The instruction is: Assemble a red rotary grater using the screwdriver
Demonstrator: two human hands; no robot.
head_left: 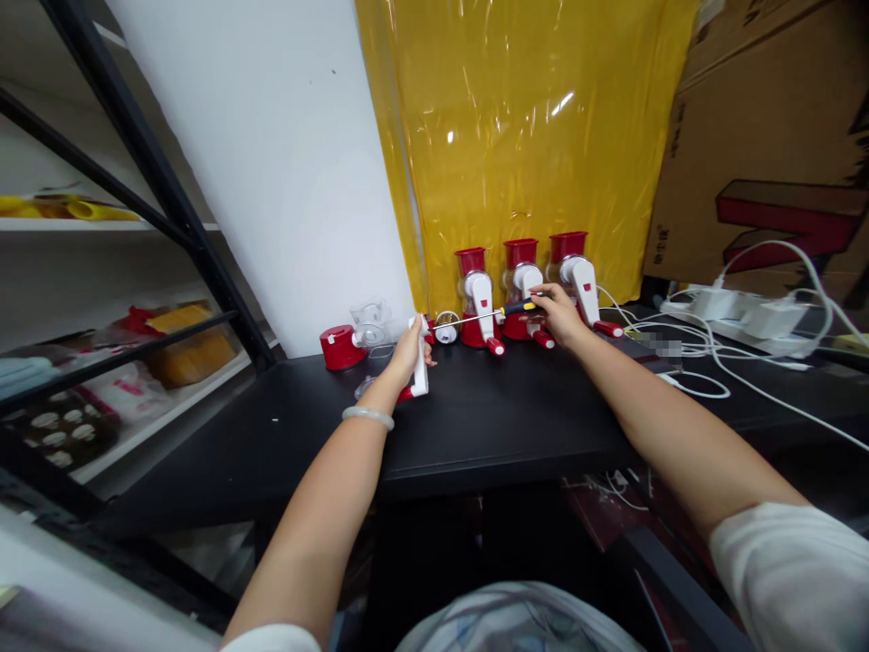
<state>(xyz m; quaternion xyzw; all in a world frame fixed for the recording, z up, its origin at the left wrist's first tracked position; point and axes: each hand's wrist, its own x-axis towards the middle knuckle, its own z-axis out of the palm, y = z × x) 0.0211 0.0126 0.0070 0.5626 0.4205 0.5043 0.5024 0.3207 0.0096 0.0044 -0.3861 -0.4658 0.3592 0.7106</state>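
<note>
My left hand (pixel 405 351) is closed around a white crank handle (pixel 421 373) with a red knob, held just above the black table. In my right hand (pixel 560 313) is a screwdriver (pixel 519 308) with a black and yellow handle. Its shaft points left, and the tip reaches the upper end of the crank handle; whether it sits in a screw I cannot tell. Left of my left hand are a red base (pixel 342 349) and a clear plastic housing (pixel 370 331). A round white-rimmed part (pixel 446 328) lies behind the shaft.
Three red and white rotary graters (pixel 482 294) stand in a row against the yellow plastic curtain (pixel 529 127). White cables and a power strip (pixel 747 317) occupy the table's right side, before a cardboard box (pixel 767 127). A black-framed shelf (pixel 156 181) flanks the left.
</note>
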